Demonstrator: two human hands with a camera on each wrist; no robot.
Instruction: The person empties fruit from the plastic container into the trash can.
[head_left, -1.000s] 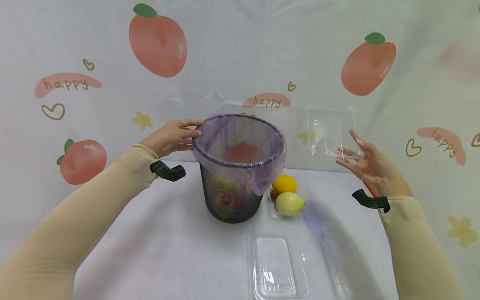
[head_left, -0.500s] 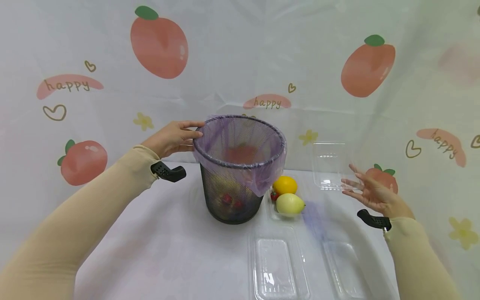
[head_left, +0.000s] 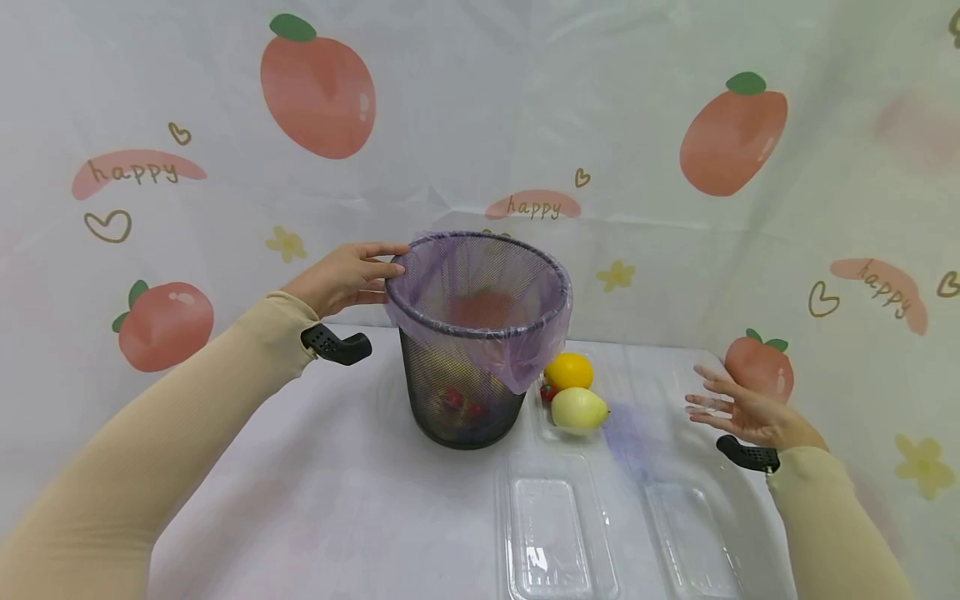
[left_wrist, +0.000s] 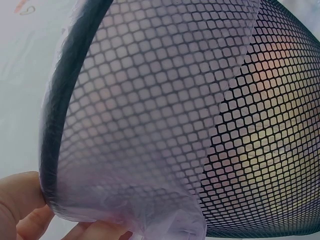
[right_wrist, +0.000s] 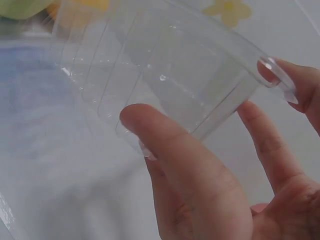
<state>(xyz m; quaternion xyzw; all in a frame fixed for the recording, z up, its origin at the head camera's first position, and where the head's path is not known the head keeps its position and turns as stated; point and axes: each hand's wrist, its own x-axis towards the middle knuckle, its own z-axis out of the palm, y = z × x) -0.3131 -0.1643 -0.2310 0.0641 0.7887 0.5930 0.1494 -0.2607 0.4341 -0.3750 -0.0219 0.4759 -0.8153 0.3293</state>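
Holding clear plastic container (right_wrist: 155,70) with right hand (head_left: 750,414), well right of mesh wastebasket (head_left: 442,371); container extends from that hand toward mesh wastebasket, left hand (head_left: 341,277) opposite, gripping its left rim

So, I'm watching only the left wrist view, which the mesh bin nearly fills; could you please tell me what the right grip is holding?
Observer: The right grip holds a clear plastic container, best seen in the right wrist view.
Operator: Thank you. Does anything lie right beside the mesh bin?
Observer: Yes, the head view shows an orange-yellow fruit and a pale yellow fruit on its right side.
Operator: And what is nearer the person on the table?
Observer: Clear plastic packaging lies there, nearer the person than the fruit.
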